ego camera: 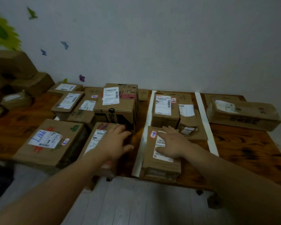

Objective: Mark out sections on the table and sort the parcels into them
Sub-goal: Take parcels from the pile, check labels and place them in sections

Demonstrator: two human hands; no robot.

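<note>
Left hand [116, 142]: fingers spread flat on the narrow brown cardboard parcel [97, 140] at the near edge, grip open.
Right hand [172, 142]: palm down, loose, on the white-labelled brown parcel [161, 163] between the strips.
White tape strips [147, 120]: two, running front to back across the dark wooden bench [243, 148].
Other parcels: grouped left, middle, right.

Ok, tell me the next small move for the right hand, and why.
Probably slide the near parcel a little to the right, off the left tape strip. The right hand lies flat on its top, and the parcel's left edge seems to overlap that strip, so it sits on the section line rather than clearly inside the middle section.
</note>
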